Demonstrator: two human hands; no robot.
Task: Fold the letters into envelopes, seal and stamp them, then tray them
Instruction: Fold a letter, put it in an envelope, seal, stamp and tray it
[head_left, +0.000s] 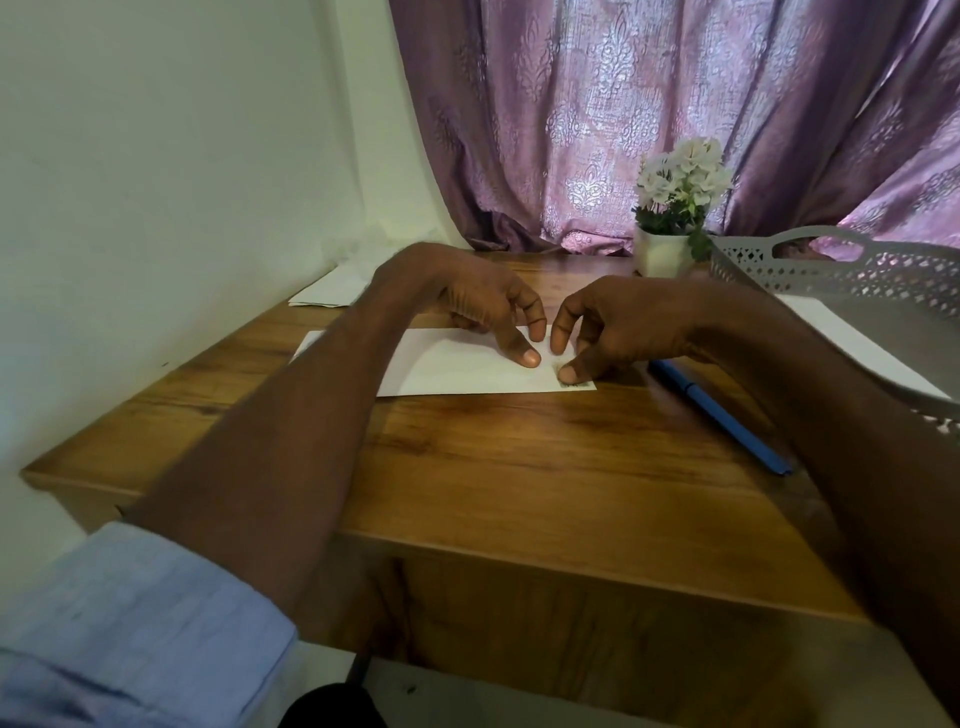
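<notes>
Head view: stamp (575, 383) mostly hidden under right hand (623, 327) fingers (569, 373).

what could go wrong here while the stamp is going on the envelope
1. The stamp sits right at the corner of the envelope; under the right hand thumb it might slide past the edge or set crooked.
2. The left hand pins the envelope only near that corner, so the far end could pivot on the smooth table.
3. The blue pen lies close beside the right forearm and could get knocked off.
</notes>
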